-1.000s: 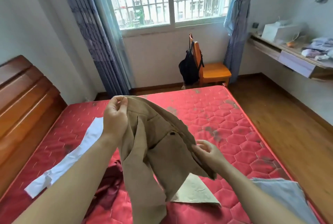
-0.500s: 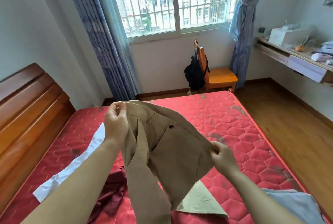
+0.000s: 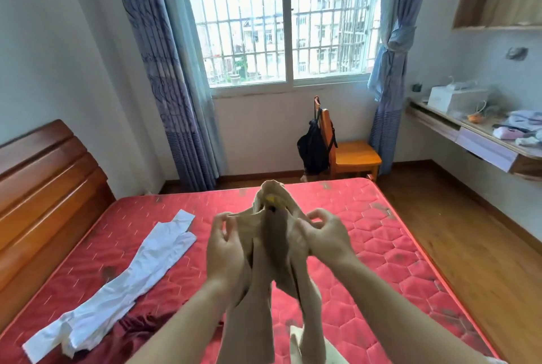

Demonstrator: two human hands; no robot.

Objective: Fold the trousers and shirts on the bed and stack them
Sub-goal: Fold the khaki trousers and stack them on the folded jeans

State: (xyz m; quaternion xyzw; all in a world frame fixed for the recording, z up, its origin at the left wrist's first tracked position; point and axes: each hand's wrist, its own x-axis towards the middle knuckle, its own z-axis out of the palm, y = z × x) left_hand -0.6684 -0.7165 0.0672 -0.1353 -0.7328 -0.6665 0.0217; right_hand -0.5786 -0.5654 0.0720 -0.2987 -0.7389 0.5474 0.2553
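Trousers (image 3: 272,246) hang between left hand (image 3: 224,249) and right hand (image 3: 324,237), each pinching the waistband above the bed (image 3: 396,261).

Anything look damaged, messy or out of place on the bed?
The mattress is bare, with dark scuffed stains toward its right edge. A white garment lies twisted and unfolded on the left, and a red garment is bunched at the near edge. Nothing looks spilled.

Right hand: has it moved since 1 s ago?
Yes. The right hand has risen toward the far edge of the red mattress and now sits level with the left hand, both pinching the beige trousers.
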